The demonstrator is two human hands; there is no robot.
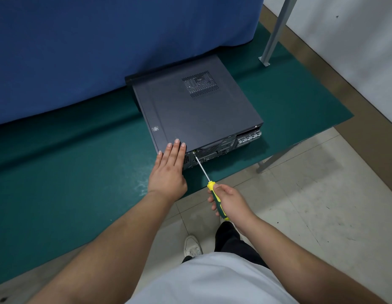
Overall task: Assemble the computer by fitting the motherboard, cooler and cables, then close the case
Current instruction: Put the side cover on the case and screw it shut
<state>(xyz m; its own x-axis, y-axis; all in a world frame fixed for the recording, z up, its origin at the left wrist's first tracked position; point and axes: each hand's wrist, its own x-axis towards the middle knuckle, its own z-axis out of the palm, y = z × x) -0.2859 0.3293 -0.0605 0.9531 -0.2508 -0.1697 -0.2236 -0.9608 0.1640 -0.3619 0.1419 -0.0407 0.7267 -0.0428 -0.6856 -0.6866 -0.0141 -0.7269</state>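
Fastening the side panel at the near edge of the case.

The case (197, 113) lies flat on the green bench (70, 172), panel on. The left hand (168, 170) presses it with straight fingers; the right hand (229, 201) grips a screwdriver (209, 185), tip at the rear screw. A tilted shaft could slip off the screw, or the panel shift if pressure eases.

The computer case (197, 110) is dark grey, with a patch of small punched holes in a grid (200, 84) on its far part and a bare silver metal strip (248, 138) at its near right corner. It lies on a deep green mat (65, 172) before a blue cloth (103, 44). The screwdriver (214, 197) has a yellow and dark green handle and a silver shaft; the floor tiles (311, 205) are pale grey and scuffed.
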